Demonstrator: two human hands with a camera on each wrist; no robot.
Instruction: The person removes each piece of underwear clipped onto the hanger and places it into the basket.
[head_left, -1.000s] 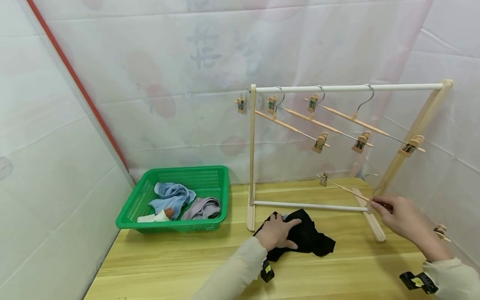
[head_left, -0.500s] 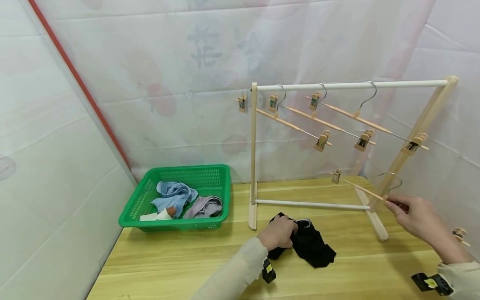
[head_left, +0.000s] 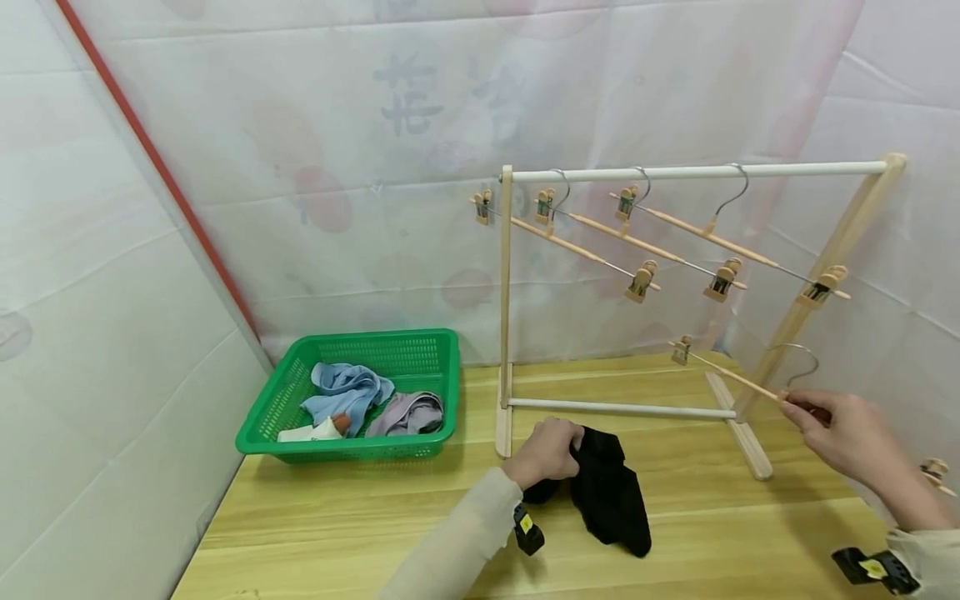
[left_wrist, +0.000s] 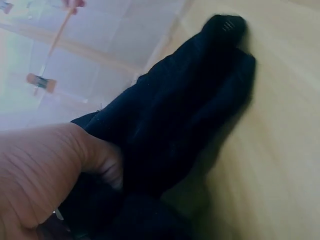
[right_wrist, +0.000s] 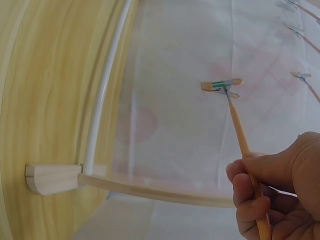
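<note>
Thumb and fingers of my left hand (head_left: 551, 450) grip a crumpled black garment (head_left: 607, 492) low over the table, left of the rack's middle. In the left wrist view the dark cloth (left_wrist: 170, 110) stretches away from the thumb towards two rounded ends, and its lower part is hidden by the hand and shadow. My right hand (head_left: 847, 425) holds a wooden clip hanger (head_left: 738, 379) by its middle, near the rack's right foot. The hanger's metal hook points up, and one clip (right_wrist: 220, 86) shows at its far end with no cloth in it.
A wooden rack with a white top rail (head_left: 690, 172) stands at the back right, three clip hangers on it. Left of it, a green basket (head_left: 251, 433) holds a blue cloth (head_left: 345, 392), a greyish-purple cloth (head_left: 408, 414) and a white-and-brown item (head_left: 318, 429).
My left hand has gone from lying spread on the black garment to gripping it, and its free part has swung towards me. My right hand has moved right with the hanger, tilting its hook up.
</note>
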